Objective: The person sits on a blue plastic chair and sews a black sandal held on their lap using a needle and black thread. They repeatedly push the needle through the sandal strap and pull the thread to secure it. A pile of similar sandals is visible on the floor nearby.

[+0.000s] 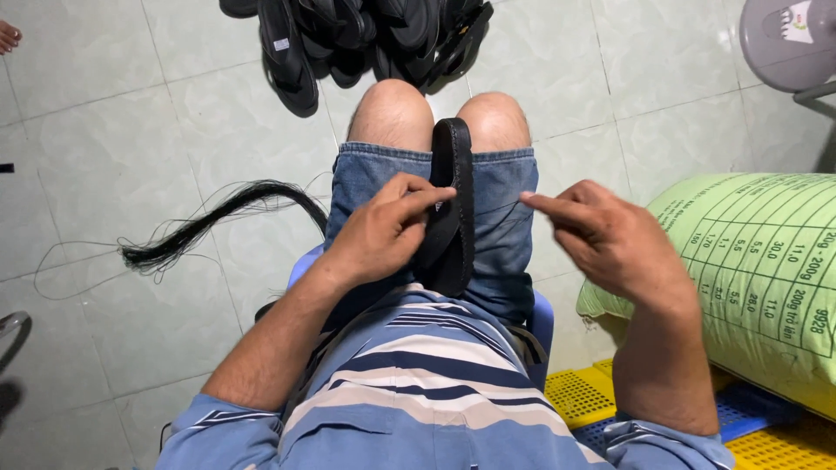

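Floor tiles (174,139) are pale green. Next comes a big green sack (758,261) on the right, sitting on yellow and blue crates (592,396). Black sandals (366,35) lie in a pile past the knees. Black threads (200,226) lie in a bunch on the left. One black sandal (453,209) stands between the legs. Left hand (383,231) pinches its side. Right hand (610,239) is off it, fingers pinched together, but I cannot tell on what.
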